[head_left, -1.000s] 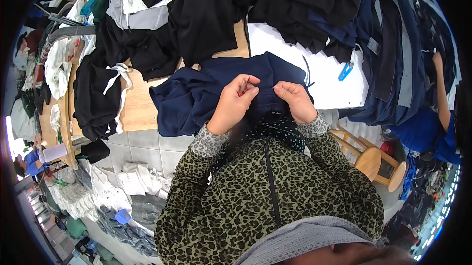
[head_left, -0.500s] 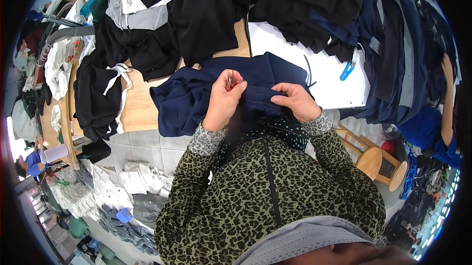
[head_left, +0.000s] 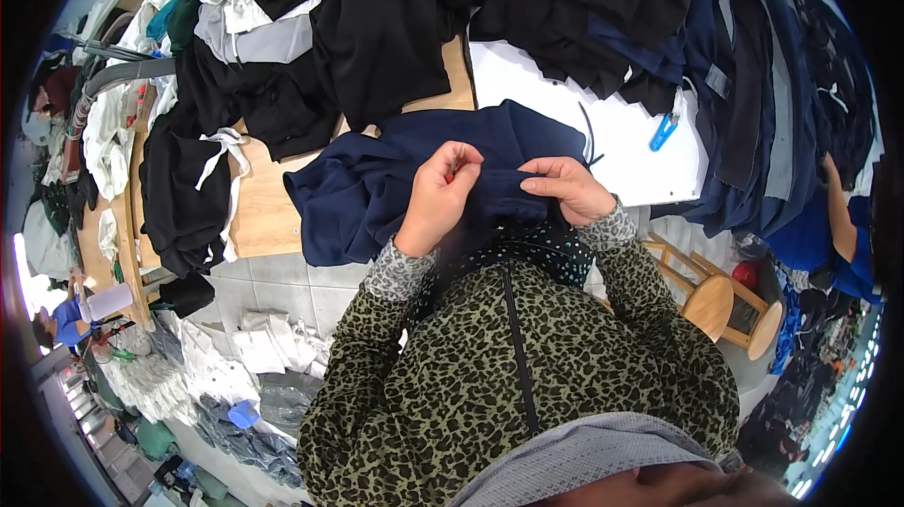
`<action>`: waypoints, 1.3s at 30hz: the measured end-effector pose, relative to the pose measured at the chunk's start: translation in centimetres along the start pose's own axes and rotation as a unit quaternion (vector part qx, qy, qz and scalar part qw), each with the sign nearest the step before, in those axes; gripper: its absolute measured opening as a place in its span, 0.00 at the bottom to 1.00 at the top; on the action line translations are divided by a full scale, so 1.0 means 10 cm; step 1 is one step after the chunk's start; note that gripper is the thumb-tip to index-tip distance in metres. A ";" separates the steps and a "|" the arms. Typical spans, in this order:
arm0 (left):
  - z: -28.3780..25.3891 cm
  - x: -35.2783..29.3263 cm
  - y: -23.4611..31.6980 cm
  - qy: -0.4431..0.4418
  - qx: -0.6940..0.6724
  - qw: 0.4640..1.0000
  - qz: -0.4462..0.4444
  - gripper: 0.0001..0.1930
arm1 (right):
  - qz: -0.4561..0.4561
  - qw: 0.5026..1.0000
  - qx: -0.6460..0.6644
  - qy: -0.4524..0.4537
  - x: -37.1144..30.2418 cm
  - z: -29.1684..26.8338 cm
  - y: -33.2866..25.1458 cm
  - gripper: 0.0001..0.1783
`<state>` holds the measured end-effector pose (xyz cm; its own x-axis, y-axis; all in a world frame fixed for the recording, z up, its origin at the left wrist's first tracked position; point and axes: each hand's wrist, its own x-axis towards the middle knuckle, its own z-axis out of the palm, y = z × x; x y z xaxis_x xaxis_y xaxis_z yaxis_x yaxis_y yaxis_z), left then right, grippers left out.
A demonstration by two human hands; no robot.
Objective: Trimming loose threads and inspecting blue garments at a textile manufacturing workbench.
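A navy blue garment [head_left: 353, 173] lies bunched at the table's near edge and hangs toward my lap. My right hand [head_left: 570, 192] pinches its stitched band between thumb and fingers. Against the left part of the same band is my left hand [head_left: 440, 192], its fingers curled closed. A bit of red shows inside that fist, the handle of small thread snips; their blades are hidden now. A dark drawstring [head_left: 586, 121] stretches up from the garment's right end over the white board.
Black garments [head_left: 377, 46] cover the far side of the wooden table [head_left: 259, 210]. Blue-handled snips [head_left: 664, 132] lie on the white board [head_left: 565, 121]. Navy and grey garments [head_left: 744, 130] hang at the right, above wooden stools [head_left: 708, 307]. A co-worker's arm [head_left: 838, 210] shows far right.
My left hand has turned and lowered toward the band, so the snips' blades no longer show. The right hand keeps its pinch. At far right the co-worker's arm has dropped.
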<state>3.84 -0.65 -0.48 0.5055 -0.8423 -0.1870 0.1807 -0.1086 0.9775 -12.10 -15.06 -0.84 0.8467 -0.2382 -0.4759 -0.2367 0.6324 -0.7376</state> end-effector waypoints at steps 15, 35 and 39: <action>0.04 0.03 0.00 -0.001 -0.006 1.000 -0.016 0.06 | -0.009 0.999 -0.020 0.025 0.01 0.05 -0.02 0.09; 0.02 0.01 -0.01 -0.003 -0.016 1.000 -0.023 0.07 | -0.003 1.000 0.008 -0.011 0.00 -0.05 0.01 0.08; 0.03 -0.02 -0.02 -0.026 -0.014 1.000 -0.007 0.07 | -0.029 0.999 -0.018 -0.002 -0.01 -0.07 0.01 0.07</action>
<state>3.44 -0.64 -0.57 0.4579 -0.8675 -0.1944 0.2114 -0.1062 0.9716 -12.55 -15.46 -1.24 0.8615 -0.2712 -0.4293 -0.2036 0.5900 -0.7813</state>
